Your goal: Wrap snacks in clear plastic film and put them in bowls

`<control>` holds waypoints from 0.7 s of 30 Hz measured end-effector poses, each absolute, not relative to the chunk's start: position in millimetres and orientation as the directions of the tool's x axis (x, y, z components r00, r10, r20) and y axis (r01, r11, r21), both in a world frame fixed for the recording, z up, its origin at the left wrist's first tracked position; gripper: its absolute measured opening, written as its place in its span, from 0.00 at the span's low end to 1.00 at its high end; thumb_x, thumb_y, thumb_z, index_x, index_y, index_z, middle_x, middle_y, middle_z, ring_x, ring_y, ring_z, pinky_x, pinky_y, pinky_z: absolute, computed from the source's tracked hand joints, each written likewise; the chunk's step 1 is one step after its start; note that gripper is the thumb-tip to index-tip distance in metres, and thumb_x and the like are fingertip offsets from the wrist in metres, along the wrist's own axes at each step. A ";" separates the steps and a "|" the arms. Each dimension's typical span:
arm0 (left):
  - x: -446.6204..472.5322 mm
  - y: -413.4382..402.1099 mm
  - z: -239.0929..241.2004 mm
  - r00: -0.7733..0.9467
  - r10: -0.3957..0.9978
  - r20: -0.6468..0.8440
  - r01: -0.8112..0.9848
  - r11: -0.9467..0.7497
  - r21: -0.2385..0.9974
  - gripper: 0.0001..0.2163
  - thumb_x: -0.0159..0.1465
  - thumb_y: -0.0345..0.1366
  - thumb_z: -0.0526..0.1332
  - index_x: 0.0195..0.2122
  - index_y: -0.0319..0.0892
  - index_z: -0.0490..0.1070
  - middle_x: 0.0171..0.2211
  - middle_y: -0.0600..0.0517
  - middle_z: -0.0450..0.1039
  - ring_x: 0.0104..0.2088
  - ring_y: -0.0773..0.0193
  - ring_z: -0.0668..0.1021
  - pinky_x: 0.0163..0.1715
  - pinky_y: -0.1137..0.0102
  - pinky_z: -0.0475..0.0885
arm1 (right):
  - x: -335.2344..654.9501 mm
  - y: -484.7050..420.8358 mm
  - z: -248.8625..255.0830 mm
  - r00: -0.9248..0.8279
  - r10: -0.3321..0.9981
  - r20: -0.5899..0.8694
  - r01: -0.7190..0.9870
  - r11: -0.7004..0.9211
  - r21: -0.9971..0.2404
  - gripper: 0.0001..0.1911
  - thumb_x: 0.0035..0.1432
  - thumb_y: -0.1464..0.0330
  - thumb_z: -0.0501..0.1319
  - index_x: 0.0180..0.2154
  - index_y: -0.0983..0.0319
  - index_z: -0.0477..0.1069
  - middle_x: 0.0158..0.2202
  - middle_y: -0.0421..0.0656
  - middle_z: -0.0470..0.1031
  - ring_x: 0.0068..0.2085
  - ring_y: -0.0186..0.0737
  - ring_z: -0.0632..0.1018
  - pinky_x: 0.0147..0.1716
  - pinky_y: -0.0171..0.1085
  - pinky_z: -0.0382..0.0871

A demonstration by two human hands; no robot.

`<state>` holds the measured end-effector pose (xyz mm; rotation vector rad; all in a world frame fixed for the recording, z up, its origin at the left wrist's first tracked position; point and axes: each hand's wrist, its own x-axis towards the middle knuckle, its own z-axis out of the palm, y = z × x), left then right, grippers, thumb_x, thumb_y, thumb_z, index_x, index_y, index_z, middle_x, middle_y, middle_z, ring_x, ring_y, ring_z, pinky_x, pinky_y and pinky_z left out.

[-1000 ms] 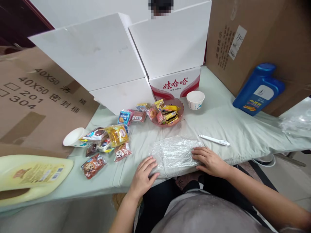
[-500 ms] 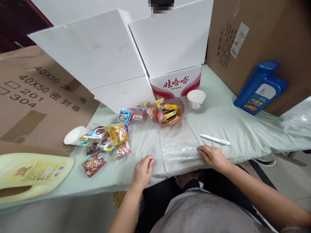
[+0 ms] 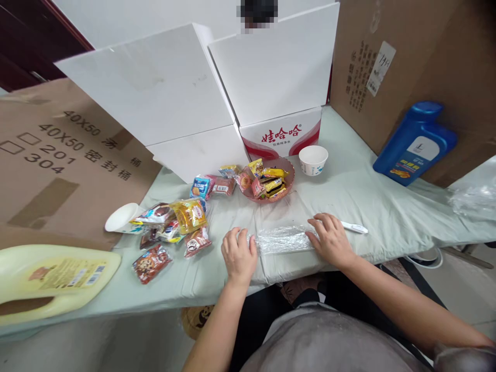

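A sheet of clear plastic wrap [image 3: 282,239] lies folded into a narrow strip on the pale green cloth near the table's front edge. My left hand [image 3: 239,253] presses on the strip's left end with its fingers curled over it. My right hand [image 3: 329,238] lies palm down on the right end, fingers spread flat. A white pen [image 3: 353,228] lies just beyond my right hand.
A pink bowl of sweets [image 3: 271,182] and a white paper cup [image 3: 313,159] stand behind the strip. Snack packets [image 3: 174,225] and a tipped cup [image 3: 121,218] lie at the left. White cartons [image 3: 217,93], cardboard, a blue jug [image 3: 416,142] and a yellow jug [image 3: 50,279] ring the table.
The wide plastic sheet has been folded away from me into a narrow strip. Both hands moved forward with it, away from the table's front edge.
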<state>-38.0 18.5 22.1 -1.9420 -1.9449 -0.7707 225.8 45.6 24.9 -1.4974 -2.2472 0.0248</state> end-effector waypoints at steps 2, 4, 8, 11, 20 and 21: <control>-22.0 12.3 20.2 0.097 0.841 0.532 0.961 -0.219 0.171 0.16 0.68 0.37 0.51 0.52 0.37 0.69 0.52 0.38 0.69 0.56 0.49 0.69 0.54 0.55 0.64 | 215.8 39.7 21.2 -0.470 0.793 0.386 0.785 0.576 -0.227 0.23 0.66 0.58 0.52 0.57 0.63 0.66 0.59 0.53 0.66 0.63 0.53 0.61 0.60 0.53 0.53; -7.1 7.0 11.9 0.263 0.874 0.409 0.922 -0.353 0.161 0.21 0.69 0.40 0.49 0.61 0.38 0.61 0.60 0.39 0.63 0.62 0.48 0.63 0.58 0.53 0.61 | 205.7 36.1 12.0 -0.623 0.699 0.351 0.686 0.704 -0.184 0.33 0.64 0.52 0.52 0.62 0.65 0.60 0.64 0.54 0.60 0.66 0.54 0.55 0.63 0.55 0.48; 4.1 4.5 -8.0 0.360 0.915 0.181 0.919 -0.381 0.104 0.33 0.66 0.52 0.52 0.67 0.40 0.49 0.67 0.40 0.51 0.67 0.43 0.53 0.62 0.45 0.53 | 200.0 34.6 -8.9 -0.696 0.679 0.233 0.656 0.734 -0.179 0.45 0.58 0.43 0.52 0.64 0.70 0.55 0.66 0.58 0.55 0.67 0.56 0.53 0.63 0.56 0.46; 0.9 6.3 -10.4 0.359 0.924 0.131 0.924 -0.372 0.088 0.34 0.66 0.52 0.53 0.68 0.40 0.47 0.68 0.41 0.49 0.68 0.44 0.51 0.62 0.44 0.52 | 213.2 31.1 -13.8 -0.669 0.714 0.204 0.694 0.699 -0.172 0.48 0.55 0.42 0.55 0.64 0.71 0.54 0.66 0.59 0.54 0.67 0.58 0.52 0.63 0.58 0.44; 40.3 -24.3 0.1 0.342 0.897 0.282 0.905 -0.395 0.160 0.18 0.67 0.34 0.53 0.57 0.43 0.66 0.53 0.40 0.69 0.53 0.48 0.70 0.50 0.53 0.68 | 258.6 0.3 10.3 -0.635 0.746 0.198 0.703 0.665 -0.251 0.17 0.62 0.73 0.53 0.52 0.63 0.70 0.55 0.52 0.70 0.53 0.47 0.70 0.50 0.45 0.65; 45.1 -27.9 0.0 0.392 0.880 0.268 0.870 -0.449 0.202 0.17 0.67 0.34 0.52 0.56 0.43 0.67 0.51 0.41 0.70 0.52 0.49 0.71 0.49 0.54 0.69 | 259.5 -1.7 16.7 -0.663 0.729 0.171 0.673 0.680 -0.291 0.14 0.64 0.73 0.52 0.46 0.62 0.72 0.50 0.50 0.73 0.48 0.45 0.71 0.47 0.43 0.66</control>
